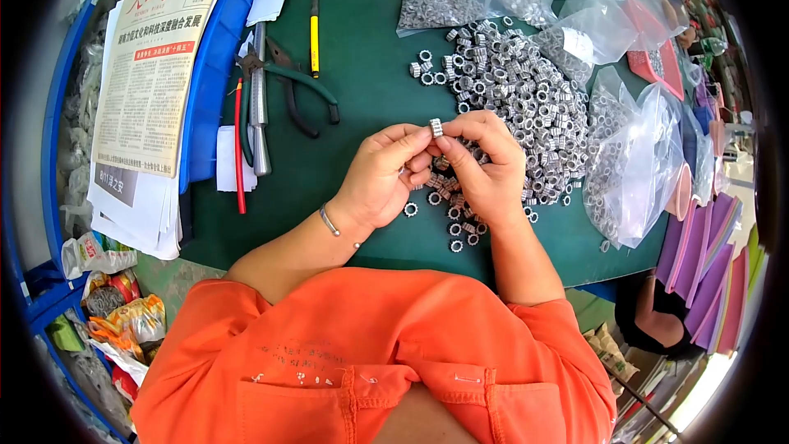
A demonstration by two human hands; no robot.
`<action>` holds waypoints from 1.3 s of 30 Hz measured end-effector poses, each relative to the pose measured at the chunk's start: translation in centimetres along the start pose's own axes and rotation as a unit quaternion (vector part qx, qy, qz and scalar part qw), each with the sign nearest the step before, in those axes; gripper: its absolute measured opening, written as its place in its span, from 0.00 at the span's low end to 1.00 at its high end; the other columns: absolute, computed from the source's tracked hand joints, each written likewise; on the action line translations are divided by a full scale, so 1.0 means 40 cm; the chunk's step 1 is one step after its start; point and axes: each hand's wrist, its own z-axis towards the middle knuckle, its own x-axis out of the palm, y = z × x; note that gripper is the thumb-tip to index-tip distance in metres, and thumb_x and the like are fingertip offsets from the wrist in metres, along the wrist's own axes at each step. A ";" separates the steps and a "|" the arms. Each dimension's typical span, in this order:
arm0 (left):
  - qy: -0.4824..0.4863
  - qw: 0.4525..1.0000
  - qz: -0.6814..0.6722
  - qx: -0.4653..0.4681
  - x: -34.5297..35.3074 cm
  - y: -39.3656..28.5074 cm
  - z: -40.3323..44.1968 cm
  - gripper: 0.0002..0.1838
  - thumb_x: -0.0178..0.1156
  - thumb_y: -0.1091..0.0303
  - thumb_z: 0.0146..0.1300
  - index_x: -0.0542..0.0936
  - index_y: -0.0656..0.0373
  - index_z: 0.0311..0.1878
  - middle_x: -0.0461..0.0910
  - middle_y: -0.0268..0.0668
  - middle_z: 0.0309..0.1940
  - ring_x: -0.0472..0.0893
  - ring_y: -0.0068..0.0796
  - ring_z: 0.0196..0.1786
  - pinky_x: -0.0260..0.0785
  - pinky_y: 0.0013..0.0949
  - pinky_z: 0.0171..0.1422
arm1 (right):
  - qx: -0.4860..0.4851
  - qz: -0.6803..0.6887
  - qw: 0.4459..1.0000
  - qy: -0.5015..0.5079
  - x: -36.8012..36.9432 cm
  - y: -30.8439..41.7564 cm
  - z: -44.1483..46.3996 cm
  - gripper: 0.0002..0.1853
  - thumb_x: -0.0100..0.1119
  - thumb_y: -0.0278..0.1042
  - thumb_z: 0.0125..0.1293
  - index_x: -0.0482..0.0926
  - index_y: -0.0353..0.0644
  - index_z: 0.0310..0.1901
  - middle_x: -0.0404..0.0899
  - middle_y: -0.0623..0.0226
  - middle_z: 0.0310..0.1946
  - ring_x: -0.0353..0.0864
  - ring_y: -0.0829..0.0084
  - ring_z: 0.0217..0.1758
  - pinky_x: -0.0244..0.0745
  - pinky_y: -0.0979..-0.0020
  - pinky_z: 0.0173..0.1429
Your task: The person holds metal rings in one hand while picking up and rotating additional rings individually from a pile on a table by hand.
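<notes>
A small notched metal ring (436, 127) is pinched between the fingertips of my left hand (380, 171) and my right hand (491, 166), held upright over the table. Both hands are closed, thumbs and forefingers meeting at the ring. The curled lower fingers of my left hand may hold more; what is inside them is mostly hidden. Just beyond and under my right hand spreads a large heap of similar metal rings (542, 127). A loose ring (411, 210) lies on the green tabletop (362, 41) near my left hand.
Left of my hands lie pliers (297, 86), a yellow pen-like tool (314, 37), a red rod-like tool (240, 148) and a metal rod (260, 115). A newspaper (152, 66) rests over a blue bin (222, 57). Plastic bags of parts (629, 164) stand right, beside a pink tray (670, 74).
</notes>
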 end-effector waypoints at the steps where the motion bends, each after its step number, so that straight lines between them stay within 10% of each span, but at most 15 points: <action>1: 0.001 1.000 0.007 -0.012 0.000 -0.001 -0.001 0.07 0.51 0.69 0.64 0.76 0.60 0.35 0.72 0.27 0.27 0.64 0.14 0.27 0.56 0.20 0.29 | 0.000 0.000 1.000 -0.001 -0.001 0.000 0.001 0.07 0.63 0.20 0.50 0.80 0.37 0.33 0.77 0.63 0.30 0.77 0.71 0.33 0.72 0.74 0.37; 7: 0.013 1.000 0.002 -0.024 -0.002 -0.001 -0.002 0.09 0.51 0.67 0.65 0.77 0.62 0.36 0.73 0.29 0.27 0.64 0.14 0.26 0.57 0.20 0.28 | -0.021 0.034 0.999 0.017 -0.015 -0.014 -0.001 0.05 0.61 0.21 0.53 0.79 0.36 0.33 0.76 0.63 0.32 0.75 0.74 0.31 0.71 0.78 0.34; 9: 0.055 0.998 -0.030 -0.020 -0.028 0.007 0.008 0.11 0.49 0.65 0.66 0.76 0.63 0.41 0.74 0.33 0.33 0.68 0.18 0.31 0.61 0.23 0.33 | 0.224 0.376 0.899 0.017 -0.024 -0.001 -0.006 0.02 0.59 0.21 0.56 0.77 0.36 0.32 0.76 0.62 0.35 0.72 0.78 0.27 0.67 0.82 0.26; 13: 0.009 0.986 -0.161 -0.036 0.011 -0.013 0.008 0.21 0.41 0.59 0.68 0.69 0.66 0.56 0.71 0.45 0.52 0.71 0.34 0.54 0.65 0.34 0.56 | 0.217 0.649 0.729 -0.027 -0.038 -0.003 0.008 0.05 0.49 0.30 0.63 0.72 0.39 0.37 0.76 0.55 0.35 0.70 0.78 0.22 0.59 0.83 0.15; 17: 0.057 0.980 -0.188 -0.019 0.007 -0.012 0.009 0.24 0.37 0.58 0.69 0.63 0.66 0.61 0.62 0.48 0.63 0.64 0.41 0.64 0.54 0.40 0.68 | 0.303 0.280 0.909 0.054 -0.040 0.000 -0.005 0.06 0.58 0.30 0.59 0.77 0.38 0.35 0.77 0.63 0.30 0.74 0.77 0.28 0.65 0.81 0.21; 19: 0.056 0.983 -0.175 -0.015 0.006 -0.010 0.011 0.25 0.36 0.58 0.69 0.61 0.65 0.62 0.60 0.48 0.64 0.63 0.40 0.64 0.53 0.40 0.69 | 0.072 0.028 0.993 0.092 0.001 0.002 -0.005 0.10 0.63 0.26 0.52 0.79 0.37 0.37 0.77 0.64 0.28 0.76 0.71 0.29 0.71 0.73 0.34; 25: 0.043 0.994 0.063 0.076 0.005 0.004 0.006 0.16 0.45 0.69 0.67 0.66 0.63 0.56 0.66 0.44 0.59 0.68 0.32 0.59 0.60 0.34 0.62 | 0.002 -0.022 0.999 0.039 0.014 0.018 -0.004 0.09 0.63 0.22 0.51 0.78 0.37 0.36 0.77 0.61 0.30 0.77 0.66 0.31 0.72 0.71 0.35; 30: 0.041 0.999 -0.017 0.018 -0.021 -0.002 0.007 0.08 0.53 0.71 0.63 0.74 0.61 0.44 0.76 0.30 0.34 0.71 0.15 0.33 0.64 0.20 0.36 | -0.013 -0.033 0.999 -0.011 0.006 0.024 0.001 0.10 0.64 0.21 0.49 0.79 0.37 0.36 0.77 0.62 0.31 0.78 0.68 0.34 0.73 0.73 0.38; 39: 0.021 0.996 0.062 0.063 -0.002 0.008 0.005 0.10 0.52 0.73 0.63 0.75 0.65 0.46 0.76 0.31 0.34 0.66 0.13 0.29 0.61 0.18 0.31 | 0.029 0.010 0.999 -0.023 -0.002 0.013 0.000 0.09 0.65 0.22 0.49 0.80 0.37 0.35 0.78 0.63 0.30 0.77 0.71 0.33 0.72 0.74 0.38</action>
